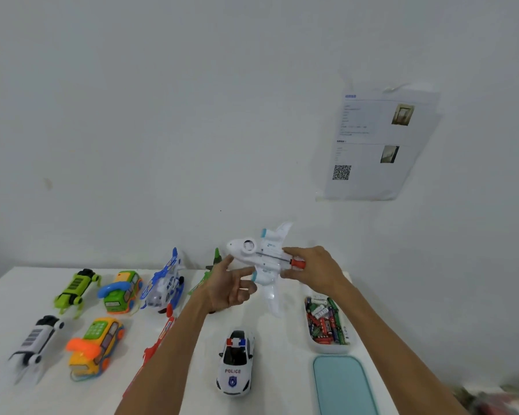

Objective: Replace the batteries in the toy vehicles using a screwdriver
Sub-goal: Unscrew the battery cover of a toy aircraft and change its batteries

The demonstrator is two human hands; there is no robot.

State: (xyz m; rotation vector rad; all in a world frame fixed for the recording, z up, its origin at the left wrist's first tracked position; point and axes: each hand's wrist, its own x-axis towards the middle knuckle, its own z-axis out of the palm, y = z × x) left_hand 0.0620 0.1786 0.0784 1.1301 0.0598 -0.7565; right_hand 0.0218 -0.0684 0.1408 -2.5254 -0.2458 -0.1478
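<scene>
While the teal lid [345, 387] lies nearest you on the white table [282, 381], with the police car [235, 362] on its wheels to its left and a yellow phone car [98, 348] farther left, nothing on this near edge belongs to the step in hand. Just beyond the lid sits the open tray [330, 351] heaped with batteries [324, 322]. That is your supply, close under your right arm.

Above the table, past the tray, you hold the white toy plane [252, 250] in the air with what looks like its belly turned toward you. Your left hand [228, 286] is spread. Its thumb and forefinger touch the nose end, and the other fingers hang loosely bent beneath and grip nothing. Your right hand [312, 271] pinches the screwdriver [295, 262] by its orange handle, fingertips resting on the fuselage above and below it. The shaft lies flat along the body and is not set into any screw.

I judge that you are at the start of opening this plane's battery hatch. The screw itself is too small to make out. The next move calls for a firmer left-hand hold round the fuselage. Then you lift the tip and stand it square in the screw head before turning.

Toward the wall, a green bus [122, 292] and a blue helicopter [164, 286] stand in the back row. A printed sheet [378, 142] hangs on the wall behind.
</scene>
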